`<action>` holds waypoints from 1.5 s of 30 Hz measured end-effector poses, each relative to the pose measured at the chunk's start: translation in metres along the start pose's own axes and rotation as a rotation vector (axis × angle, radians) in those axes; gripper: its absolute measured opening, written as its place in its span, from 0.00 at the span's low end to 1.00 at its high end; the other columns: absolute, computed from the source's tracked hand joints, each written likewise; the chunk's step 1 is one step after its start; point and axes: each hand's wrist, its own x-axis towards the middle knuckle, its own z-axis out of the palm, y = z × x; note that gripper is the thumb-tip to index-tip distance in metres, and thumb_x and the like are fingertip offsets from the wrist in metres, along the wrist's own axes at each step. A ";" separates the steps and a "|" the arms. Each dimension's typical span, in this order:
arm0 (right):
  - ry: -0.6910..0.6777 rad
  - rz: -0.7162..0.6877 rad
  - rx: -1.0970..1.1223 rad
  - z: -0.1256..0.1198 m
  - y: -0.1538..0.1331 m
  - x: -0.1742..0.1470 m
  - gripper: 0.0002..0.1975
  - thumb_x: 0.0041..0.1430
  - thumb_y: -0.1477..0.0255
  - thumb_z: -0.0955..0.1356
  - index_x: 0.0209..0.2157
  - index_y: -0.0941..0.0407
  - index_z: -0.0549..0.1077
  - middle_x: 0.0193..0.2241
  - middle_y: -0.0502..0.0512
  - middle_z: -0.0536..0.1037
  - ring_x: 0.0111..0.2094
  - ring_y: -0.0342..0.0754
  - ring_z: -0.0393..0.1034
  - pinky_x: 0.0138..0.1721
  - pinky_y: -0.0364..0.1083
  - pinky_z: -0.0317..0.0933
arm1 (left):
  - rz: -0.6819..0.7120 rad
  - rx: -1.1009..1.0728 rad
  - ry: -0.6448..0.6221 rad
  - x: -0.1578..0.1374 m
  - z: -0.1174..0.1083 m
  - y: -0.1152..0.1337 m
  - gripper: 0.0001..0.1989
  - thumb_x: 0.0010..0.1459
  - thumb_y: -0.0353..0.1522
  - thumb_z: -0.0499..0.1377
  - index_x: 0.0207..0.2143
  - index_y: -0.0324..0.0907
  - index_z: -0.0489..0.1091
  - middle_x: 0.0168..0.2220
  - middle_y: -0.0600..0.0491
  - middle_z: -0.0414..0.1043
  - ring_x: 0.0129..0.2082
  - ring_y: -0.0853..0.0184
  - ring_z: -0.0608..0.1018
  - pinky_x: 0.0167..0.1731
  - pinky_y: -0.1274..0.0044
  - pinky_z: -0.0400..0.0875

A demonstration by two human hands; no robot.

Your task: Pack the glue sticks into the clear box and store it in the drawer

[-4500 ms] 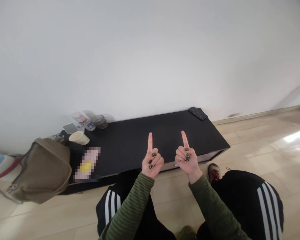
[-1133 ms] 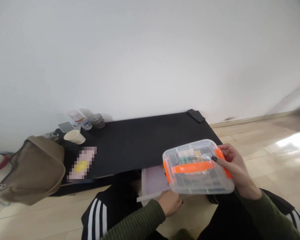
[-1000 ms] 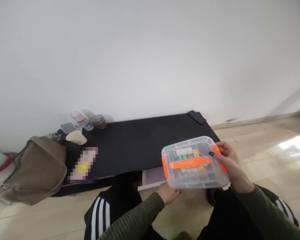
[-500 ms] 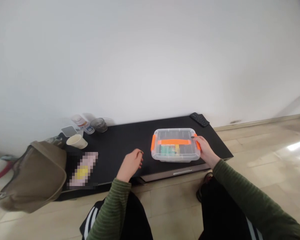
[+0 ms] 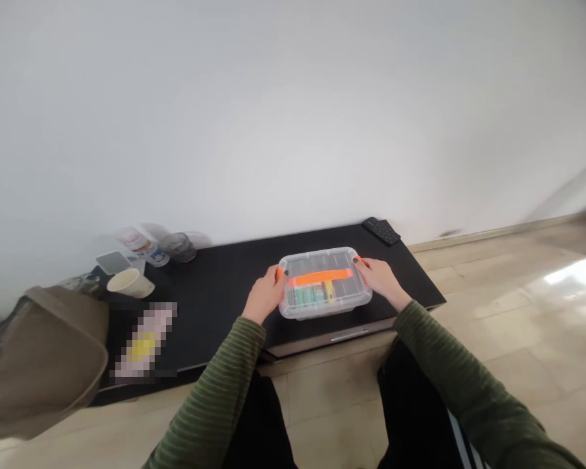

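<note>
A clear plastic storage box (image 5: 344, 294) with a lid, an orange carry handle (image 5: 321, 277) and orange side clips sits on the black cabinet top (image 5: 224, 293). Green and yellow items show through its lid. My left hand (image 5: 267, 293) is closed on the left end, its thumb on the orange clip there. At the opposite end my right hand (image 5: 381, 280) grips the right clip, thumb on top. The fingers under the rim are partly hidden on both sides.
Left on the cabinet stand a paper cup (image 5: 131, 284), a white bottle (image 5: 144, 246), a dark glass (image 5: 178, 247) and a pixelated pink and yellow item (image 5: 144, 342). A brown bag (image 5: 43, 358) lies at the far left. A black keyboard-like object (image 5: 381, 230) rests at the back right.
My left hand has moved right from beside the box and taken hold of its left end. My right hand stays on the right clip. The box now sits slightly turned.
</note>
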 end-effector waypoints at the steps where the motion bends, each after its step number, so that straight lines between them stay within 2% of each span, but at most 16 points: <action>1: -0.008 -0.010 -0.010 -0.001 -0.001 0.001 0.22 0.66 0.58 0.59 0.23 0.54 0.70 0.21 0.53 0.74 0.27 0.48 0.67 0.31 0.44 0.52 | 0.011 0.019 -0.002 0.002 0.000 0.001 0.26 0.67 0.44 0.45 0.60 0.43 0.64 0.46 0.42 0.78 0.46 0.52 0.79 0.44 0.68 0.69; 7: -0.043 0.006 0.110 0.001 0.004 0.006 0.22 0.66 0.59 0.58 0.21 0.54 0.65 0.21 0.51 0.72 0.27 0.45 0.65 0.32 0.43 0.53 | 0.046 0.028 -0.009 0.001 -0.003 -0.002 0.26 0.68 0.43 0.41 0.61 0.43 0.64 0.47 0.42 0.79 0.48 0.51 0.79 0.47 0.67 0.68; 11: -0.052 0.022 0.296 0.009 0.013 0.012 0.21 0.64 0.58 0.58 0.24 0.55 0.68 0.25 0.51 0.75 0.29 0.45 0.65 0.32 0.44 0.55 | -0.020 -0.005 0.011 -0.001 -0.004 -0.011 0.27 0.68 0.43 0.41 0.62 0.42 0.63 0.49 0.39 0.77 0.49 0.50 0.79 0.47 0.66 0.69; 14: -0.077 0.049 0.339 0.013 0.017 0.016 0.20 0.64 0.59 0.58 0.28 0.56 0.71 0.27 0.52 0.76 0.29 0.46 0.67 0.32 0.44 0.57 | -0.018 -0.049 0.039 -0.002 -0.003 -0.015 0.26 0.67 0.42 0.43 0.61 0.41 0.64 0.48 0.40 0.77 0.48 0.52 0.79 0.47 0.67 0.69; 18: -0.084 0.082 0.224 0.015 0.016 0.020 0.20 0.66 0.61 0.57 0.30 0.56 0.74 0.33 0.55 0.80 0.35 0.49 0.72 0.38 0.45 0.61 | -0.010 -0.238 0.041 -0.006 0.000 -0.019 0.23 0.65 0.38 0.43 0.57 0.43 0.67 0.32 0.49 0.78 0.30 0.62 0.79 0.34 0.73 0.71; 21: -0.029 0.122 0.205 0.019 0.011 0.022 0.20 0.67 0.60 0.58 0.40 0.55 0.77 0.44 0.58 0.80 0.47 0.53 0.73 0.49 0.49 0.62 | -0.011 -0.336 0.024 -0.009 0.002 -0.023 0.21 0.64 0.38 0.45 0.54 0.43 0.68 0.24 0.55 0.72 0.21 0.66 0.74 0.26 0.76 0.68; 23: -0.012 0.081 0.265 0.022 0.008 0.024 0.20 0.66 0.59 0.61 0.51 0.52 0.75 0.54 0.57 0.76 0.55 0.53 0.69 0.56 0.50 0.59 | -0.016 -0.377 0.025 -0.009 0.004 -0.026 0.20 0.64 0.39 0.46 0.53 0.44 0.68 0.23 0.57 0.71 0.19 0.67 0.72 0.24 0.77 0.67; 25: -0.055 -0.013 0.320 0.023 0.006 0.026 0.22 0.64 0.59 0.64 0.57 0.50 0.72 0.58 0.54 0.74 0.57 0.52 0.68 0.58 0.50 0.58 | -0.027 -0.412 0.030 -0.008 0.006 -0.028 0.21 0.63 0.39 0.47 0.54 0.44 0.68 0.22 0.57 0.70 0.18 0.68 0.71 0.22 0.78 0.66; 27: -0.107 -0.101 0.312 0.022 0.004 0.027 0.21 0.62 0.62 0.65 0.56 0.49 0.73 0.54 0.53 0.76 0.54 0.52 0.70 0.57 0.50 0.60 | -0.040 -0.451 0.037 -0.007 0.009 -0.028 0.22 0.64 0.39 0.47 0.55 0.44 0.68 0.21 0.57 0.70 0.17 0.68 0.70 0.20 0.78 0.65; 29: -0.095 -0.145 0.247 0.018 0.001 0.026 0.19 0.60 0.65 0.66 0.52 0.50 0.76 0.50 0.52 0.79 0.52 0.53 0.71 0.56 0.51 0.61 | -0.056 -0.497 0.046 -0.006 0.011 -0.028 0.21 0.63 0.39 0.47 0.55 0.44 0.68 0.21 0.58 0.69 0.16 0.69 0.69 0.18 0.78 0.64; 32: -0.022 -0.165 0.168 0.014 -0.005 0.020 0.17 0.60 0.68 0.65 0.50 0.50 0.77 0.47 0.53 0.79 0.51 0.55 0.70 0.54 0.51 0.61 | -0.079 -0.560 0.075 -0.005 0.013 -0.027 0.19 0.62 0.38 0.48 0.50 0.43 0.69 0.22 0.58 0.69 0.15 0.70 0.68 0.16 0.79 0.63; 36: 0.074 -0.198 0.212 0.017 -0.015 0.011 0.19 0.60 0.68 0.65 0.53 0.50 0.75 0.47 0.54 0.79 0.51 0.55 0.71 0.53 0.53 0.63 | -0.057 -0.602 0.140 -0.003 0.013 -0.029 0.15 0.61 0.37 0.48 0.44 0.42 0.69 0.19 0.59 0.66 0.14 0.70 0.67 0.14 0.80 0.61; 39: 0.218 -0.226 0.439 0.020 -0.020 0.008 0.21 0.61 0.65 0.65 0.56 0.51 0.72 0.49 0.55 0.77 0.50 0.53 0.72 0.52 0.53 0.66 | -0.070 -0.666 0.169 0.000 0.012 -0.034 0.12 0.59 0.35 0.48 0.40 0.41 0.68 0.17 0.60 0.64 0.12 0.70 0.66 0.12 0.80 0.60; 42: 0.420 -0.245 0.744 0.013 -0.015 0.010 0.23 0.62 0.62 0.66 0.58 0.51 0.66 0.49 0.57 0.77 0.45 0.51 0.75 0.45 0.52 0.71 | -0.087 -0.723 0.216 0.002 0.009 -0.040 0.11 0.58 0.34 0.49 0.39 0.41 0.68 0.16 0.60 0.63 0.11 0.70 0.65 0.11 0.80 0.59; 45: 0.676 -0.263 0.828 -0.004 0.002 0.016 0.26 0.62 0.61 0.67 0.60 0.50 0.61 0.49 0.58 0.75 0.43 0.50 0.76 0.41 0.52 0.73 | -0.100 -0.726 0.306 0.001 0.004 -0.047 0.12 0.58 0.34 0.49 0.40 0.41 0.67 0.15 0.60 0.63 0.11 0.69 0.66 0.12 0.79 0.60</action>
